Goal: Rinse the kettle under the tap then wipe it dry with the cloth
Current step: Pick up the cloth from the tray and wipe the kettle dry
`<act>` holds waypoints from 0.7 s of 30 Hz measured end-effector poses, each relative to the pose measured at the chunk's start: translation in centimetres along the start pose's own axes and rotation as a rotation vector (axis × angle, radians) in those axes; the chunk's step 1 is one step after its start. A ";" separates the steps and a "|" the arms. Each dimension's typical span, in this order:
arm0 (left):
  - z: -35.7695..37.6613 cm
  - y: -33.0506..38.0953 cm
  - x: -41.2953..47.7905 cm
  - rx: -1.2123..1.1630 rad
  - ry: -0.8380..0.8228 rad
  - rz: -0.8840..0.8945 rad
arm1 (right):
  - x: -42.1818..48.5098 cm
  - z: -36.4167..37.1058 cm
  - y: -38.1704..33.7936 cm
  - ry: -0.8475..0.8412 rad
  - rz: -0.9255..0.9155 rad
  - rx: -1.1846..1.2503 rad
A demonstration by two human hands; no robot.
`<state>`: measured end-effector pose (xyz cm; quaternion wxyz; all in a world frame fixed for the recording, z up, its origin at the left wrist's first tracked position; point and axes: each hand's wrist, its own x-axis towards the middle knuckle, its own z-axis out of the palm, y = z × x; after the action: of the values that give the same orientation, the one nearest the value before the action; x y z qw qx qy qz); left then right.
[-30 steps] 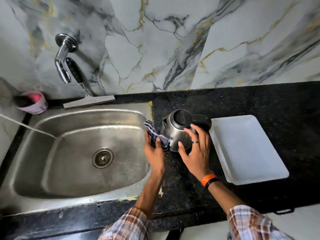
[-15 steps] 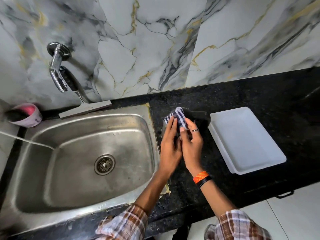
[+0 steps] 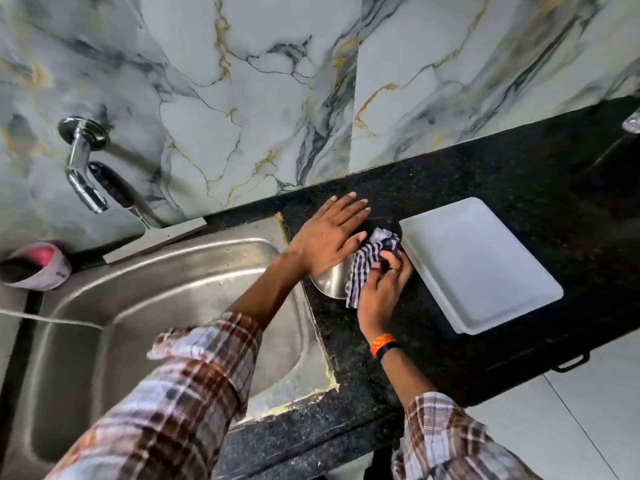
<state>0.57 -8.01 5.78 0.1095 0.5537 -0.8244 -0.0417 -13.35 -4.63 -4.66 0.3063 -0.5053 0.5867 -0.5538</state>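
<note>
Right hand (image 3: pixel 382 289) grip on cloth (image 3: pixel 367 261)

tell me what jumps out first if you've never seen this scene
Two hands meet over a steel kettle on the black counter: the left hand lies flat on top, the right hand presses a striped cloth to its side. A white tray lies just right; the steel sink fills the left.
</note>
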 end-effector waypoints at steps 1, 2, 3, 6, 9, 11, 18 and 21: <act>0.5 -0.1 0.5 0.059 -0.084 0.010 | -0.6 0.4 0.6 -0.040 0.031 0.014; 1.1 -0.2 0.7 0.086 -0.145 0.011 | -1.0 0.8 1.1 -0.086 0.050 0.031; 1.7 -0.3 0.7 0.085 -0.169 0.006 | -1.2 1.2 1.5 -0.123 0.054 0.039; 2.9 -0.4 0.7 0.060 -0.102 0.003 | -0.4 1.9 2.3 -0.152 0.035 0.047; 3.4 -0.6 0.6 0.052 -0.061 -0.012 | -0.9 3.1 2.7 -0.095 0.031 0.072; 3.3 -0.5 0.6 0.044 -0.063 -0.017 | -1.1 3.5 3.3 -0.034 0.200 0.152; 3.4 -0.4 0.7 0.030 -0.033 -0.026 | -0.8 4.5 1.4 0.058 0.250 0.289; 3.5 -0.4 0.6 0.037 -0.025 -0.029 | -0.6 4.0 1.9 0.061 0.301 0.268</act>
<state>-0.12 -8.91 2.39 0.0881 0.5668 -0.8184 -0.0350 -10.00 -5.64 -7.43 0.4322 -0.3497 0.5854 -0.5901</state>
